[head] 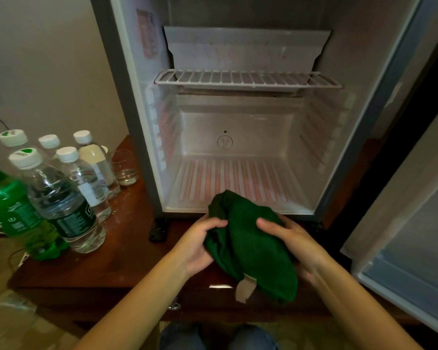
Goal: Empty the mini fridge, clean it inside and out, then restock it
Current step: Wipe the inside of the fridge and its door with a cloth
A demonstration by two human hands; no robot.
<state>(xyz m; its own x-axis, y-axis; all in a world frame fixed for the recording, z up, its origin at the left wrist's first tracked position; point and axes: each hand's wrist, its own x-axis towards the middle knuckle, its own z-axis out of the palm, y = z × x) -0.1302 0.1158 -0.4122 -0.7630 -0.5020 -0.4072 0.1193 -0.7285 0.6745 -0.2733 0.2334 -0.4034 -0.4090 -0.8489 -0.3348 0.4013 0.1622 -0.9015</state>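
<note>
Left hand (pixel 200 245), right hand (pixel 293 238) around cloth (pixel 248 246)

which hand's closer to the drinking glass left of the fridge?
Left. The left hand grips the green cloth below-right of the glass; the right hand holds the cloth's other side, farther off.

Dark green on the cloth (pixel 248 238), beige on its tag (pixel 245 289); white inside the fridge (pixel 238 122), striped ribs along its floor; bright green soda bottle (pixel 13 215); white caps (pixel 67 154) on clear water bottles (pixel 68 205); reddish-brown table (pixel 127 238).

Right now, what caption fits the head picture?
Left hand and right hand grip a green cloth before the empty mini fridge.
</note>
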